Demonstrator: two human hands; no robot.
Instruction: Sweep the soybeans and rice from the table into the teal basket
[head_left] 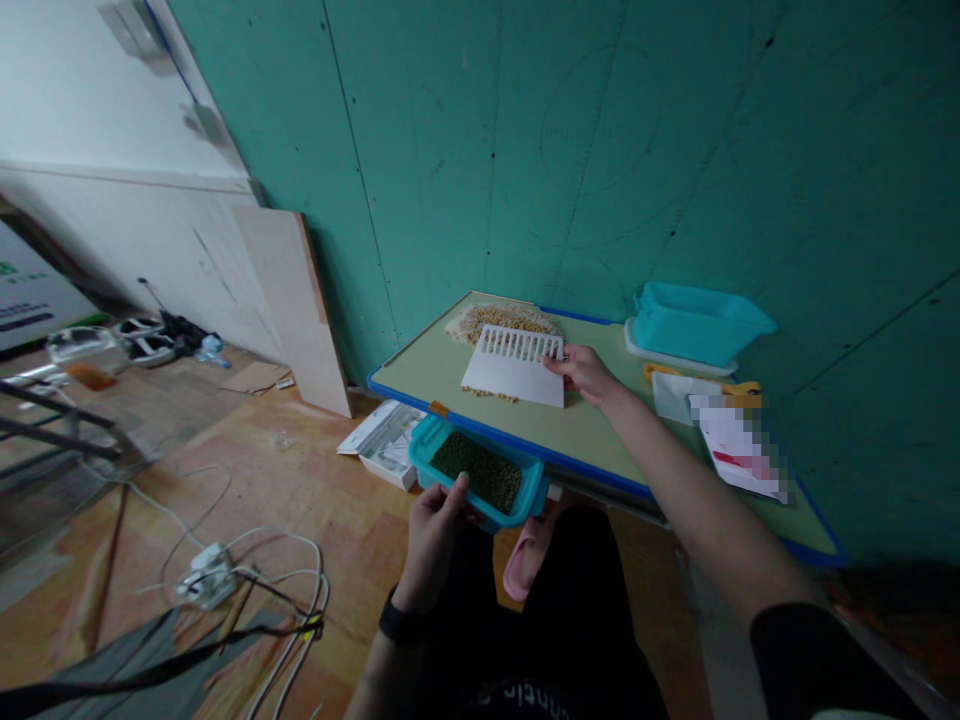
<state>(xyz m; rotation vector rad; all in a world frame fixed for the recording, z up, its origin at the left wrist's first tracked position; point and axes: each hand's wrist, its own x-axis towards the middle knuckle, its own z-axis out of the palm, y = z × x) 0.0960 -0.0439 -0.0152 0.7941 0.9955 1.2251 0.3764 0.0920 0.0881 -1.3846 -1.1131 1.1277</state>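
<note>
My left hand (436,530) grips the near rim of a blue plastic container (424,455), thumb over the edge, holding it just below the table's front edge. Dark green beans (480,468) cover its bottom. In my right hand (589,374) is a white slotted scraper (517,378), pinched at its right edge, with its row of slots toward the wall. It lies low over the tabletop. Behind it spreads a pile of mixed yellowish and pale grains (499,318), and a few yellow beans (480,392) show along its near edge.
On the table (600,435) stand a larger blue bin (697,322) on a white lid, a yellow-trimmed item (739,388) and a blurred packet (739,450). Below is an open white box (386,450). Cables (292,560) and a power strip (206,577) lie on the floor; a board (296,310) leans on the wall.
</note>
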